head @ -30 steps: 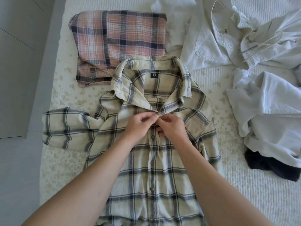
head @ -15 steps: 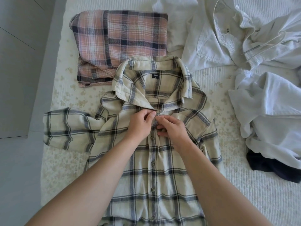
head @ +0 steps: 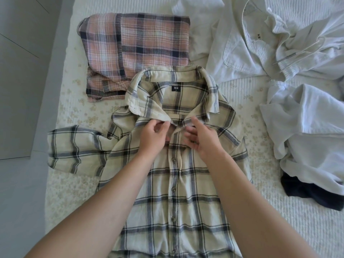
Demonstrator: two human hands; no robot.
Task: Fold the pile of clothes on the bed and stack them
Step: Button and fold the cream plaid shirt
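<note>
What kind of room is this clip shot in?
Most likely a bedroom: a quilted white bed cover serves as the work surface, with a folded pink plaid shirt and loose white clothes on it.

I see a cream plaid shirt (head: 178,164) lying flat, buttoned, collar toward twelve o'clock; a folded pink plaid shirt (head: 137,47) at eleven.

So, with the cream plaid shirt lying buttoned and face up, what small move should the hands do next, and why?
Probably flip the cream plaid shirt face down. Its front looks buttoned, the left hand pinches the collar edge, the right hand is open above the placket, and one sleeve still lies spread out.
</note>
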